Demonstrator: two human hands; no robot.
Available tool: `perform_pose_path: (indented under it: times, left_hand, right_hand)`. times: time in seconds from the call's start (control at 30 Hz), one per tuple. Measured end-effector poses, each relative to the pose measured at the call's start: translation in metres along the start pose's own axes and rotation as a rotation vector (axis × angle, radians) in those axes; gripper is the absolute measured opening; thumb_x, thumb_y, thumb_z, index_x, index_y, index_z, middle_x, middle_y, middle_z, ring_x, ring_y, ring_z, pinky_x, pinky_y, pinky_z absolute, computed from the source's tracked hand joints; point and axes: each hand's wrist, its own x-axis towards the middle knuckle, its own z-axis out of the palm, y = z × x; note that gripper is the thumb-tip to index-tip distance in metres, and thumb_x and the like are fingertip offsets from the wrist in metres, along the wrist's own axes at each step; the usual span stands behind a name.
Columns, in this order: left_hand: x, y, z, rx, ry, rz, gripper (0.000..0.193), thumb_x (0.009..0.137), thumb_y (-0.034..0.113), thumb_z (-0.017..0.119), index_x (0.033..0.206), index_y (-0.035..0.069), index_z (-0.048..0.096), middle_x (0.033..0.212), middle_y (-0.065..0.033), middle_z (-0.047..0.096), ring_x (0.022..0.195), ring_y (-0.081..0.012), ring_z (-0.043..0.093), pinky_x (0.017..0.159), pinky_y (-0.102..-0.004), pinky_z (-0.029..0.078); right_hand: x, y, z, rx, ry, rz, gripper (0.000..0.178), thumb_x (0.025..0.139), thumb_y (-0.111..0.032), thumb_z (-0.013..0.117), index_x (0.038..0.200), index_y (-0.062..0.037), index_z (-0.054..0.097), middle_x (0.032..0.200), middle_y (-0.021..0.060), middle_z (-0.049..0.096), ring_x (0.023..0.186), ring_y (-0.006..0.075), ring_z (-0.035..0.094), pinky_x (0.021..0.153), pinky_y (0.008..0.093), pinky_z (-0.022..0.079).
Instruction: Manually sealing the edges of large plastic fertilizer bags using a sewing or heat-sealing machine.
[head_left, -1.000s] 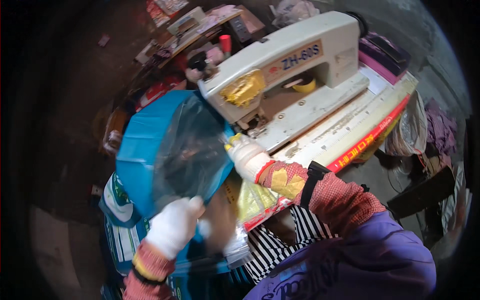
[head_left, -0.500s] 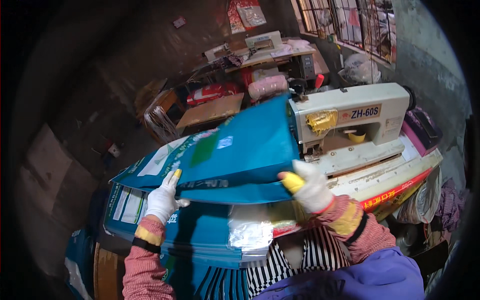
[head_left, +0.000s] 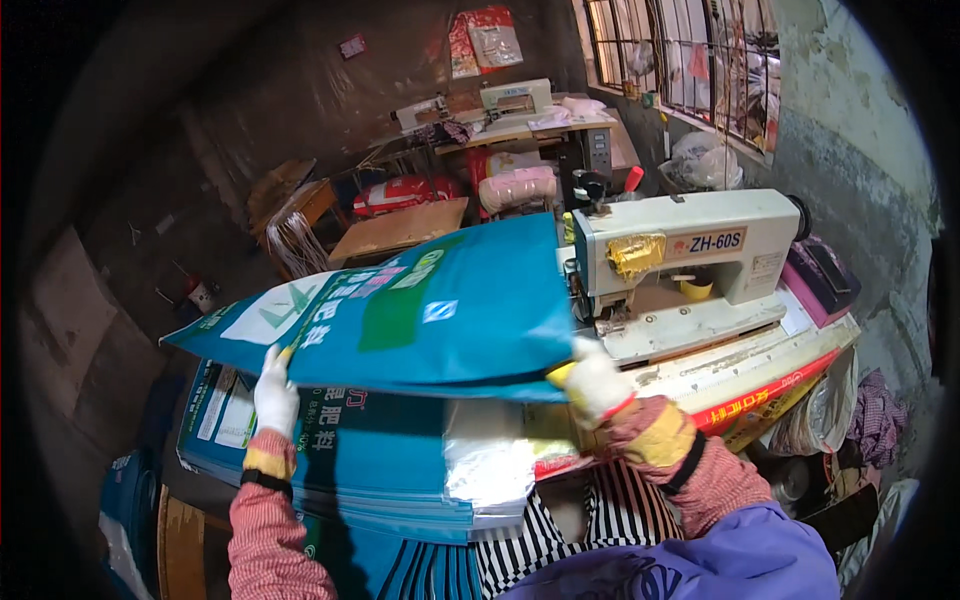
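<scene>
A teal printed woven sack (head_left: pixel 420 310) lies tilted in front of me, its right end beside the needle end of a white sewing machine (head_left: pixel 690 225). My left hand (head_left: pixel 275 395), in a white glove with yellow on a fingertip, pinches the sack's near edge toward the left. At the near right corner, my right hand (head_left: pixel 595 385), gloved too with yellow at the fingers, is closed on the sack. Below it rests a stack of similar teal sacks (head_left: pixel 385 430), with a silvery plastic patch (head_left: pixel 485 455) at its right end. The fingers' undersides are hidden.
A purple box (head_left: pixel 820 280) stands behind the machine's right end. Further back are a wooden board (head_left: pixel 400 230), red bundles (head_left: pixel 405 195), a pink roll (head_left: pixel 517 188) and more sewing machines (head_left: pixel 515 97). A barred window (head_left: pixel 690 60) is at the upper right.
The sack has shifted left, and its printed face now shows more fully. Its parted near layers have come closer together. Both hands moved left with it; the view also shifted slightly.
</scene>
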Motion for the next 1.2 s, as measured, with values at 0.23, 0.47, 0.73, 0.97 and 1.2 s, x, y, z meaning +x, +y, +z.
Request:
perform_pose_path:
  times: [0.23,0.47,0.73,0.97,1.2]
  left_hand:
    - [-0.133,0.065,-0.032,-2.098,-0.764,-0.887,0.056,0.092,0.048,0.04,0.128,0.005,0.039,0.118,-0.0116,0.052,0.107,-0.024,0.054,0.084,-0.0388,0.049]
    - [-0.19,0.068,-0.114,-0.626,-0.45,-0.21,0.031,0.09,0.015,0.035,0.091,0.001,0.063,0.092,-0.0137,0.062,0.08,-0.0237,0.058,0.071,-0.033,0.045]
    - [-0.294,0.078,-0.175,-1.181,-0.389,-1.102,0.04,0.096,0.035,0.039,0.097,-0.002,0.053,0.088,-0.0076,0.061,0.075,-0.0125,0.058,0.069,-0.0252,0.047]
    - [-0.396,0.09,-0.173,-0.43,-0.616,-0.491,0.045,0.075,-0.005,0.053,0.119,0.005,0.053,0.085,-0.0183,0.053,0.08,-0.0328,0.052,0.072,-0.0414,0.042]
    - [-0.384,0.101,-0.173,-0.603,-0.584,-0.456,0.044,0.075,-0.007,0.053,0.118,0.005,0.052,0.068,-0.0121,0.048,0.061,-0.0288,0.047,0.055,-0.0387,0.039]
  right_hand:
    - [-0.054,0.031,0.155,-0.716,-0.467,-0.351,0.019,0.072,-0.014,0.055,0.089,-0.0102,0.063,0.095,0.0137,0.061,0.093,0.0331,0.057,0.081,0.0411,0.045]
    - [-0.098,0.005,0.215,-0.789,-1.222,-0.366,0.031,0.081,-0.022,0.056,0.112,-0.0161,0.056,0.105,0.0172,0.059,0.092,0.0332,0.06,0.072,0.0412,0.049]
    - [-0.043,0.109,0.062,-1.164,-0.394,-0.817,0.028,0.076,-0.025,0.058,0.102,-0.0132,0.063,0.08,0.0089,0.065,0.074,0.0346,0.062,0.069,0.0456,0.049]
    - [0.005,0.218,0.077,-1.575,-0.436,-0.33,0.024,0.078,-0.022,0.056,0.099,-0.0122,0.064,0.085,0.0085,0.064,0.077,0.0315,0.061,0.069,0.0428,0.049]
    - [0.012,0.235,0.086,-1.586,-0.461,-0.27,0.02,0.08,-0.019,0.054,0.096,-0.0113,0.064,0.09,0.0082,0.063,0.079,0.0285,0.061,0.069,0.04,0.05]
